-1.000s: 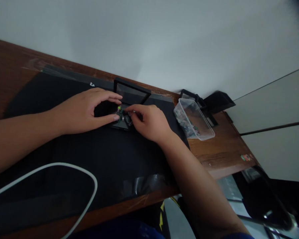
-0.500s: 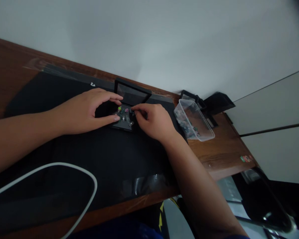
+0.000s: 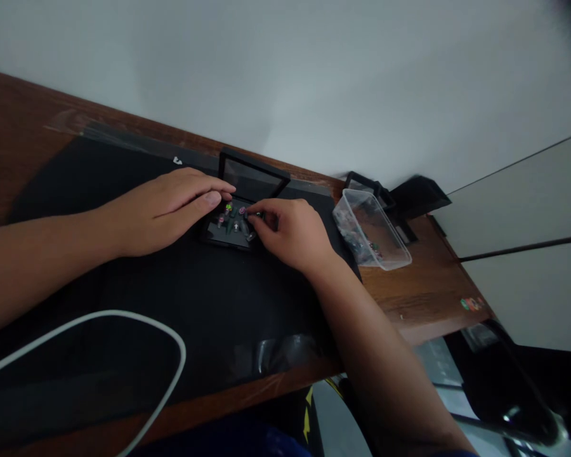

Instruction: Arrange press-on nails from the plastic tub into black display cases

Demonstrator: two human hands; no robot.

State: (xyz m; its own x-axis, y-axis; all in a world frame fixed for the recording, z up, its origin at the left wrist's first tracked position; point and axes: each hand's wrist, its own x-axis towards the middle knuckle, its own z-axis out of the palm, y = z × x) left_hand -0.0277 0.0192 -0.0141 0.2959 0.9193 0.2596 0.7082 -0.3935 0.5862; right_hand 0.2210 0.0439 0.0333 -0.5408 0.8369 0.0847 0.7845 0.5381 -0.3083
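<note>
A small black display case [image 3: 226, 244] lies on the dark mat, its framed clear lid [image 3: 254, 178] raised at the back. Several small capsule-like pieces with colourful tops [image 3: 236, 226] sit inside it; their exact kind is too small to tell. My left hand [image 3: 164, 212] rests at the case's left side, fingers stretched out, thumb alongside the index finger, holding nothing visible. Over the right part of the case, my right hand [image 3: 290, 228] pinches thumb and index finger together among the pieces. What lies between those fingertips is hidden.
To the right stands a clear plastic tub [image 3: 374, 231] with small pieces inside. Behind it are more black cases [image 3: 419, 198] against the wall. A white cable [image 3: 178, 336] loops across the mat [image 3: 137, 285] at the front left. Stickers [image 3: 471, 304] mark the wooden desk's right end.
My left thumb has moved up and back from the pieces to lie against the index finger, uncovering the case's left part. My right fingertips have shifted slightly left.
</note>
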